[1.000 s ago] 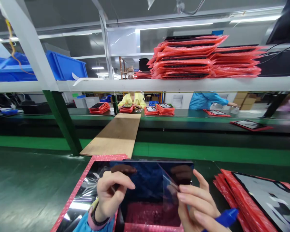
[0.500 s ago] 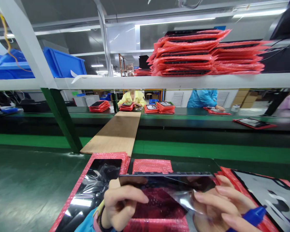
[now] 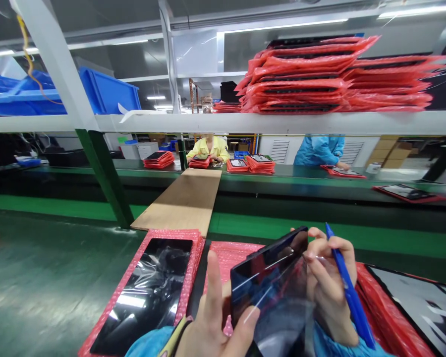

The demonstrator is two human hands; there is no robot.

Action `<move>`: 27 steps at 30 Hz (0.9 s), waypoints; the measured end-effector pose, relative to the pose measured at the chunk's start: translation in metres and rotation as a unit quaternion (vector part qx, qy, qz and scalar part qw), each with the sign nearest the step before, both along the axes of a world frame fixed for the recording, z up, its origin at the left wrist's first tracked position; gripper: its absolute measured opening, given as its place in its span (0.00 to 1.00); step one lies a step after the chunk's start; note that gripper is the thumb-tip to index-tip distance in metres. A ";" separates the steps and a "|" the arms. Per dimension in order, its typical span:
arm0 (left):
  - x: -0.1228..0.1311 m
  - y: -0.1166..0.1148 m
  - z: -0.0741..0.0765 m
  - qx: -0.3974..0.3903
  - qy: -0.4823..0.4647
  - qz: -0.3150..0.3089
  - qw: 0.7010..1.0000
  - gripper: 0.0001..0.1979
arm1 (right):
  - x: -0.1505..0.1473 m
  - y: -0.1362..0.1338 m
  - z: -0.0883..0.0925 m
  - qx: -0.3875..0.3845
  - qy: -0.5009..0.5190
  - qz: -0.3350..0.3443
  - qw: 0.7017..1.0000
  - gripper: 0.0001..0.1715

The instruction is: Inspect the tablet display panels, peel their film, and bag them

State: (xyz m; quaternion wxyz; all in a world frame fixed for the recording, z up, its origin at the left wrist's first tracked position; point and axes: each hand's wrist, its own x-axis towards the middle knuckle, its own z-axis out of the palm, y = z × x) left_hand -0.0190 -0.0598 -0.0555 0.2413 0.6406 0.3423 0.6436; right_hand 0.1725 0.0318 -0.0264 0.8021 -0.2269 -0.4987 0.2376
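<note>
A glossy black screen panel (image 3: 262, 280) is held up in front of me, tilted, its right end higher. My left hand (image 3: 211, 325) grips its left edge, thumb on the glossy face and index finger raised. At the right edge, my right hand (image 3: 329, 285) pinches a clear protective film (image 3: 295, 297), which hangs partly away from the glass. A blue pen-like tool (image 3: 349, 292) also sits in that hand, slanting across the fingers. Behind the panel lies pink bubble wrap (image 3: 226, 253). The panel's lower end is cut off by the frame.
To the left, another black screen (image 3: 144, 292) rests on pink bubble-wrap sleeves. Red-wrapped panels (image 3: 412, 297) lie at right. A wooden board (image 3: 182, 198) spans toward the far bench, where co-workers sit. Overhead, a white shelf (image 3: 215, 121) bears red-wrapped stacks (image 3: 297, 79) and blue bins (image 3: 109, 91).
The panel has turned from nearly level to a steep tilt, right end up. My right hand has risen, and the film stands farther off the face. My left index finger is now raised.
</note>
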 end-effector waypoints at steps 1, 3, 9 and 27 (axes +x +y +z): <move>0.002 -0.001 0.002 -0.012 -0.019 -0.005 1.000 0.52 | -0.001 0.001 -0.001 -0.013 0.009 0.014 1.000 0.17; 0.004 -0.003 0.004 -0.039 -0.046 -0.016 0.998 0.53 | -0.002 0.003 -0.002 -0.029 0.021 0.036 0.999 0.18; 0.004 -0.004 0.005 -0.087 -0.065 -0.073 0.991 0.46 | -0.003 0.009 -0.003 -0.026 0.044 0.045 0.998 0.19; -0.001 0.027 0.045 -0.182 -0.291 -0.232 0.910 0.19 | -0.003 -0.003 0.006 -0.304 0.173 0.093 0.932 0.26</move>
